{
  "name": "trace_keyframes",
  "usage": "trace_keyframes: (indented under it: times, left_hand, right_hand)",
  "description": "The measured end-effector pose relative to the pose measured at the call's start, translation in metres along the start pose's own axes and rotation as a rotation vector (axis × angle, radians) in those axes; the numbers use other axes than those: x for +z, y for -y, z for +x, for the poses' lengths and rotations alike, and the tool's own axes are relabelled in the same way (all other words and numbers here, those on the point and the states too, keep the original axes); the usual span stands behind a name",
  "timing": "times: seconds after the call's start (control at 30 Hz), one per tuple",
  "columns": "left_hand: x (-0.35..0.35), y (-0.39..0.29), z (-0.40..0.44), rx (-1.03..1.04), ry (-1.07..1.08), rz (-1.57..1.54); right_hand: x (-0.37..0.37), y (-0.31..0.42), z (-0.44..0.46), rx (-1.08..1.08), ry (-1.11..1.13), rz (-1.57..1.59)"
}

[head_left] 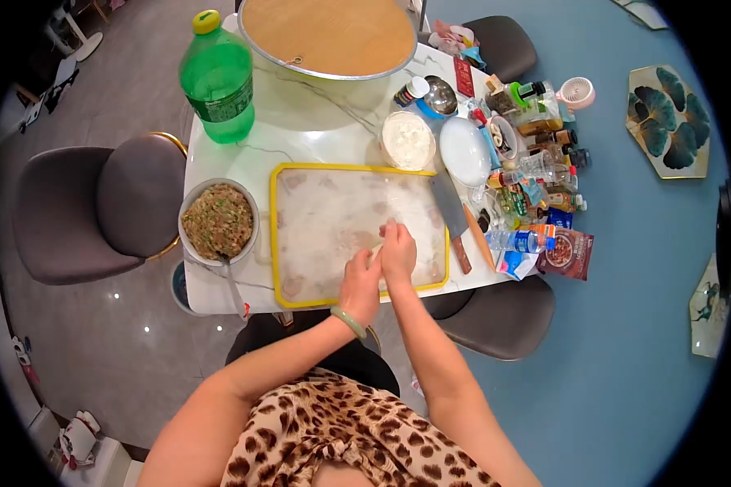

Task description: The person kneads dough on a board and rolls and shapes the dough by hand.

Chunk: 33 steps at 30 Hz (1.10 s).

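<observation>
Your left hand [361, 284], with a bangle [348, 322] at its wrist, and your right hand [398, 252] meet with curled fingers around a small pale piece [375, 254]; it is mostly hidden, so you cannot tell how firmly either pinches. That piece is above the white-dusted, yellow-rimmed board [325, 215]. A cleaver [448, 203] lies along the board's right edge, with a wooden stick [478, 235] just beside it. Left of the board, a bowl [256, 231] of minced mixture [217, 219] sits on the bench [300, 134], and farther off stands a green bottle [219, 85].

one wide, head-worn view looks forward and steeply down at the nearby table [304, 130].
</observation>
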<state>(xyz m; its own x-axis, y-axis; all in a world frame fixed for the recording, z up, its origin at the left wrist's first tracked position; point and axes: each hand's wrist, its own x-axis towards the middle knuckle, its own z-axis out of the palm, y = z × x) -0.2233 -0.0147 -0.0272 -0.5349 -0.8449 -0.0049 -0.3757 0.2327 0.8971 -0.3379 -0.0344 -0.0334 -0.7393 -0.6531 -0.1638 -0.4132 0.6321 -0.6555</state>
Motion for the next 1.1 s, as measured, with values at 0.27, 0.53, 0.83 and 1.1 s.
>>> trace_keyframes:
  times: [0.27,0.53,0.83,1.1]
  left_hand:
    - [-0.003,0.034,0.025,-0.152,-0.064,-0.072]
    - [-0.009,0.032,0.044,-0.452,0.010,-0.369]
    - [0.005,0.022,0.065,-0.436,-0.087,-0.204]
    - [-0.008,0.013,0.017,-0.161,0.061,-0.076]
  right_hand:
    - [0.050,-0.010,0.040,-0.382,-0.247,-0.293]
    - [0.062,0.010,0.087,-0.146,-0.177,-0.225]
    - [0.046,0.014,0.095,0.038,-0.051,-0.040]
    - [0.022,-0.010,0.003,0.008,-0.012,0.258]
